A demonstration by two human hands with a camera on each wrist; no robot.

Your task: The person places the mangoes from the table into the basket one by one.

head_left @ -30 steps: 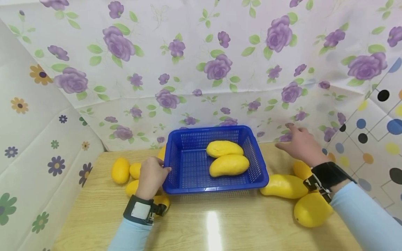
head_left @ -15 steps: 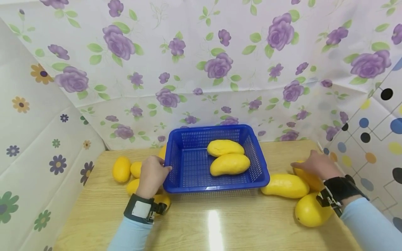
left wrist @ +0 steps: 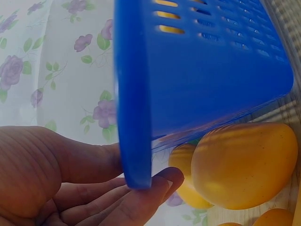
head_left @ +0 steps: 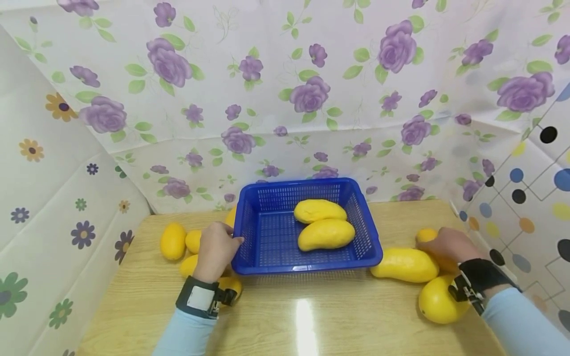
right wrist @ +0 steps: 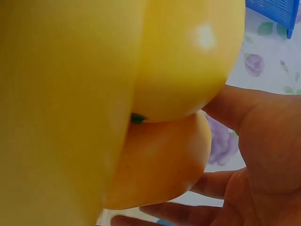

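Note:
A blue plastic basket point(head_left: 272, 242) stands tilted towards me mid-table, with two yellow mangoes point(head_left: 326, 234) lying in its right half. Its left rim is pinched between the thumb and fingers of my left hand point(head_left: 215, 249); the left wrist view shows the rim point(left wrist: 134, 117) between them. At the right, my right hand point(head_left: 451, 243) reaches over an orange-yellow mango point(head_left: 426, 235), its thumb on the near side and fingers curled round the far side. The right wrist view has this mango point(right wrist: 164, 160) partly hidden behind larger yellow fruit point(right wrist: 188, 61).
A long yellow mango point(head_left: 404, 265) and a rounder one point(head_left: 443, 300) lie right of the basket. Several smaller mangoes point(head_left: 172, 241) are grouped at the left, partly under my left hand. Flowered sheets point(head_left: 267, 99) form walls behind the wooden table point(head_left: 267, 321).
My right hand has come down from above the back right of the table and moved nearer me, onto the orange-yellow mango. The left hand and basket stay in place.

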